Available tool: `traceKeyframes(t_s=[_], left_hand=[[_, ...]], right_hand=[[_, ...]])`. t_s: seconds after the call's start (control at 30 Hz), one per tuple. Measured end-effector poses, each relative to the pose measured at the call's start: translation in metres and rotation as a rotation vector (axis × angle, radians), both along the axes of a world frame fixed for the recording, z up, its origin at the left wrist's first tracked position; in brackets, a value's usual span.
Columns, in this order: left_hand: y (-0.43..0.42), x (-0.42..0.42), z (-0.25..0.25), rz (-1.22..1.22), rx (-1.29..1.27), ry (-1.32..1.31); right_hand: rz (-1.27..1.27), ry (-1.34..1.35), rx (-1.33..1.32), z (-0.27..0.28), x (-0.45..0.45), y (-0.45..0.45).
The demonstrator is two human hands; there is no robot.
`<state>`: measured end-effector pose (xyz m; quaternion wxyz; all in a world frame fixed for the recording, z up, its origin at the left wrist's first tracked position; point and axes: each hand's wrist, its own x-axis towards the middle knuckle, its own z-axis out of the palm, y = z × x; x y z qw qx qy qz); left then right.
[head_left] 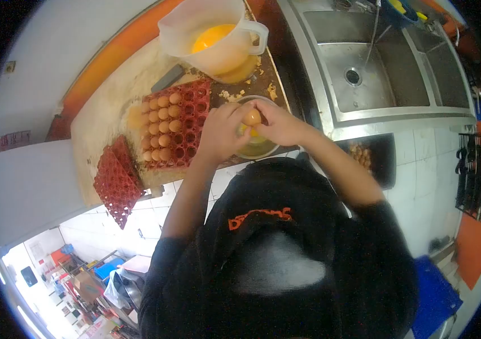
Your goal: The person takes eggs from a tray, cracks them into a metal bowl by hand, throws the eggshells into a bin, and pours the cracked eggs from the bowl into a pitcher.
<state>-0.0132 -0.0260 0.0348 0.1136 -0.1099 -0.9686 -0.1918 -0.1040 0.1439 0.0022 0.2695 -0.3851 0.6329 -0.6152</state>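
Observation:
Both hands are together over a clear bowl [259, 149] near the counter's front edge. A brown egg [252, 117] is between their fingertips; whether its shell is cracked I cannot make out. My left hand [222, 131] is closed on the egg from the left, and my right hand [281, 125] grips it from the right. Yellowish liquid shows in the bowl beneath. Left of my hands lies a red egg tray [195, 107], with brown eggs [163, 125] in its left part and bare hollows on its right side.
A translucent pitcher [175, 31] with yellow yolk stands at the back, near a grey flat object [168, 78]. Stacked red trays [117, 181] overhang the counter's left front. At right are a steel sink [359, 101] with running water and a dark bin [384, 161] holding eggshells.

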Motion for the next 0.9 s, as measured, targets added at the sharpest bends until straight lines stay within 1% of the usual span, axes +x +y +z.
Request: traceKeyframes(t_s=[0.07, 0.1, 0.17, 0.27, 0.33, 0.4, 0.47, 0.5, 0.57, 0.6, 0.67, 0.7, 0.73, 0.77, 0.83, 0.9], left_hand=[[-0.002, 0.002, -0.006, 0.014, -0.006, -0.008], [-0.003, 0.002, -0.011, 0.02, -0.029, 0.025], [-0.002, 0.004, -0.017, 0.031, -0.05, 0.062], [0.001, 0.007, -0.025, 0.04, -0.068, 0.065], [0.002, 0.008, -0.031, 0.039, -0.021, 0.15], [0.004, 0.009, -0.033, 0.052, -0.006, 0.16], [0.002, 0.009, -0.032, 0.063, 0.008, 0.172], [0.0, 0.008, -0.032, 0.06, -0.004, 0.201], [-0.003, 0.009, -0.03, 0.059, -0.015, 0.231], [-0.005, 0.01, -0.029, 0.043, -0.015, 0.248], [-0.01, 0.01, -0.03, 0.027, -0.014, 0.266], [-0.013, 0.008, -0.029, -0.051, -0.003, 0.295], [-0.016, 0.007, -0.027, -0.129, 0.007, 0.324], [-0.02, 0.009, -0.023, -0.127, 0.004, 0.323], [-0.026, 0.013, 0.005, -0.021, -0.061, 0.092], [-0.057, 0.017, -0.006, 0.356, -0.119, 0.084]], right_hand=[[0.051, -0.003, 0.19, 0.01, 0.007, -0.003], [0.058, 0.001, 0.192, 0.011, 0.008, -0.005], [0.071, 0.066, 0.344, 0.013, 0.01, -0.009], [0.087, 0.101, 0.368, 0.005, 0.012, -0.012], [0.075, 0.12, 0.366, 0.011, 0.014, -0.013], [0.062, 0.136, 0.363, 0.012, 0.016, -0.014], [-0.03, 0.253, 0.373, 0.006, 0.019, -0.016], [-0.028, 0.255, 0.374, 0.008, 0.019, -0.016], [-0.061, 0.441, 0.409, 0.013, 0.018, -0.015], [-0.06, 0.443, 0.41, 0.013, 0.017, -0.014], [-0.046, 0.537, 0.28, 0.013, 0.014, -0.012], [-0.046, 0.537, 0.28, 0.011, 0.013, -0.012], [-0.036, 0.464, 0.229, 0.005, 0.013, -0.014], [-0.024, 0.388, 0.177, 0.0, 0.013, -0.016], [-0.061, 0.339, 0.211, -0.01, 0.014, -0.007], [-0.108, 0.276, 0.285, -0.009, 0.012, 0.016]])
